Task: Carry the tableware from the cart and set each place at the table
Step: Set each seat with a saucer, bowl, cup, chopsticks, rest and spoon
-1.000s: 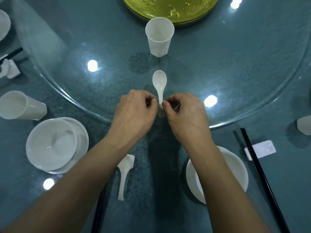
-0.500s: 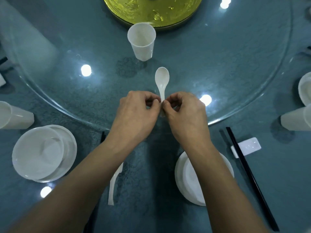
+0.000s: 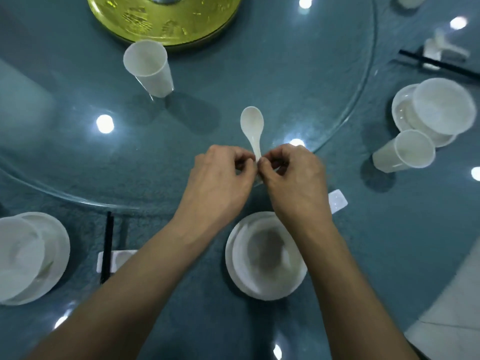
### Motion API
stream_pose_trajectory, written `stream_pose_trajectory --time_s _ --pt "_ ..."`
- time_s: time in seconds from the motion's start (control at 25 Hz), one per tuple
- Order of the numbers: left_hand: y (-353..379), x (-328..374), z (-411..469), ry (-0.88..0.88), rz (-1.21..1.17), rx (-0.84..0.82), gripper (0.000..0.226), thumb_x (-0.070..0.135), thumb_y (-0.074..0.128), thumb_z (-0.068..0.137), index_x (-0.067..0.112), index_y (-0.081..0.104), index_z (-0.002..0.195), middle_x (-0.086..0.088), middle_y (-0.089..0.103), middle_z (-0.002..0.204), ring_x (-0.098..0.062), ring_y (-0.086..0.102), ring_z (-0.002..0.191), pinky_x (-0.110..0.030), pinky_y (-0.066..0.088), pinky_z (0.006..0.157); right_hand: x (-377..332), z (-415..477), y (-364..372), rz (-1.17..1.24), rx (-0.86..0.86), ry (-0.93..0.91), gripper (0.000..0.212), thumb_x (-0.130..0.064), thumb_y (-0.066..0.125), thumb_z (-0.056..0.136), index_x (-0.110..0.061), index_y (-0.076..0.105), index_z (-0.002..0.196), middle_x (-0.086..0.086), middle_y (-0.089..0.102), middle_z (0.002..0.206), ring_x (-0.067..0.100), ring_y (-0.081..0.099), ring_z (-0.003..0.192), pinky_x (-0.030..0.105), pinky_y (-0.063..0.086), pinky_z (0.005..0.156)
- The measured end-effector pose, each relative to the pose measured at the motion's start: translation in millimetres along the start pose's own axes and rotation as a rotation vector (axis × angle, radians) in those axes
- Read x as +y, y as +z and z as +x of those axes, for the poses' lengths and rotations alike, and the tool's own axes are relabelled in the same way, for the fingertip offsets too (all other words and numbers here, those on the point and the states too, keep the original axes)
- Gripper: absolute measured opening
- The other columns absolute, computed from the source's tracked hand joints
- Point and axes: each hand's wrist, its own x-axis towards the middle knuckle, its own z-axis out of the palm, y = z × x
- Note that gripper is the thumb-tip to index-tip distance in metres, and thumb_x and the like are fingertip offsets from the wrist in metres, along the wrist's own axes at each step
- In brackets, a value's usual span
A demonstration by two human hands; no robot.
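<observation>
A white spoon (image 3: 252,126) lies on the glass turntable (image 3: 285,81), its scoop pointing away from me. My left hand (image 3: 220,178) and my right hand (image 3: 293,178) both pinch its handle end from either side; the handle tip is hidden between my fingers. Just below my right wrist sits a white bowl on a plate (image 3: 265,255). A white cup (image 3: 149,67) stands on the turntable at the upper left.
The turntable has a gold centre (image 3: 166,19). At the left are a bowl on a plate (image 3: 28,255), black chopsticks (image 3: 106,245) and a white rest (image 3: 114,261). At the right stand a cup (image 3: 405,152), a bowl set (image 3: 436,110), a rest (image 3: 337,201).
The view has swung to the right, bringing the right-hand place setting into sight. Both hands keep pinching the spoon handle; the spoon now lies slightly tilted.
</observation>
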Motion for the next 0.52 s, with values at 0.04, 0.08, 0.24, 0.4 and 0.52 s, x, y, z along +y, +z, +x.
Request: stream_pose_trajectory --time_s 0.04,0.08,0.24,0.4,0.52 --pt "5.0 3.4 -1.1 0.012 0.007 -0.010 0.026 0.027 0.054 0.090 0.024 0.079 0.094 0.004 0.077 0.084 -0.018 0.071 0.083 -0.041 0.056 0.078 5.4 -0.9 -4.3 -0.003 0.012 0.004 0.010 -0.030 0.067 0.091 -0.022 0.073 0.089 -0.004 0.068 0.089 0.012 0.064 0.083 0.035 0.053 0.081" --pt "9.8 6.8 -2.3 0.023 0.005 -0.020 0.026 0.027 0.053 0.090 0.022 0.078 0.094 0.004 0.077 0.083 -0.018 0.071 0.082 -0.041 0.056 0.077 10.9 -2.3 -8.8 -0.004 0.020 0.009 0.009 -0.029 0.067 0.091 -0.022 0.073 0.088 -0.004 0.068 0.088 0.012 0.064 0.083 0.033 0.052 0.080" --pt "33.5 23.1 -8.5 0.052 0.004 -0.087 0.023 0.023 0.056 0.094 0.020 0.078 0.095 0.003 0.077 0.082 -0.017 0.071 0.079 -0.041 0.057 0.075 34.3 -9.4 -33.7 -0.049 0.046 0.033 0.009 -0.030 0.068 0.091 -0.023 0.072 0.087 -0.006 0.066 0.087 0.009 0.062 0.078 0.017 0.042 0.066" --pt "53.5 37.5 -18.4 0.069 -0.010 -0.142 0.023 0.022 0.056 0.093 0.021 0.078 0.098 0.004 0.077 0.082 -0.015 0.072 0.081 -0.039 0.056 0.076 54.6 -17.5 -52.9 -0.042 0.078 0.043 0.006 -0.028 0.070 0.091 -0.023 0.071 0.086 -0.006 0.066 0.088 0.008 0.062 0.077 0.025 0.048 0.071" --pt "67.0 48.6 -28.4 0.030 -0.069 -0.208 0.023 0.022 0.057 0.093 0.021 0.075 0.109 0.010 0.077 0.083 -0.004 0.071 0.082 -0.032 0.056 0.081 68.6 -22.4 -64.3 -0.028 0.123 0.037 0.004 -0.025 0.072 0.088 -0.021 0.073 0.085 -0.004 0.066 0.087 0.010 0.062 0.074 0.031 0.051 0.076"
